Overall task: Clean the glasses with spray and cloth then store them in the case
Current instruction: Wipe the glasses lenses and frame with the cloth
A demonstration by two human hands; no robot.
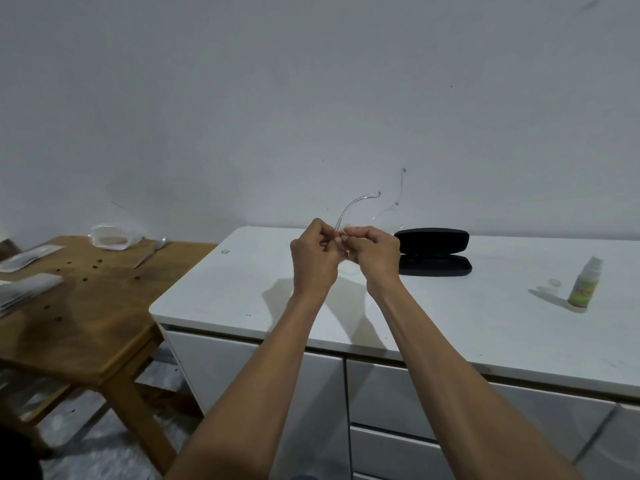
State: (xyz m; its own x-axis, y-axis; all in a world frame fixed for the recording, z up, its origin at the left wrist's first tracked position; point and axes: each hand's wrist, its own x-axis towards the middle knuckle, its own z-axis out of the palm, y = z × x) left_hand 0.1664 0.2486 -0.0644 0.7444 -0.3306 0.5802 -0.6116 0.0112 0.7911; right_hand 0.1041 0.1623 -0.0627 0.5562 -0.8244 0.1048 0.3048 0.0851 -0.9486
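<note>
Clear-framed glasses (353, 205) are held up above the white cabinet top (263, 292), one temple arm arching up toward the wall. My left hand (313, 258) and my right hand (375, 254) meet around the frame, fingers pinched on it. Whether a cloth sits between the fingers is hidden. A black glasses case (434, 252) lies open on the cabinet just right of my right hand. A small green-labelled spray bottle (585, 285) stands upright far right, its clear cap (555, 283) lying beside it.
A wooden table (86, 306) stands left of the cabinet, carrying a clear plastic bag (110, 237), a spoon (160, 243) and papers (24, 282). Cabinet drawers (398, 393) face me below. A plain wall rises behind.
</note>
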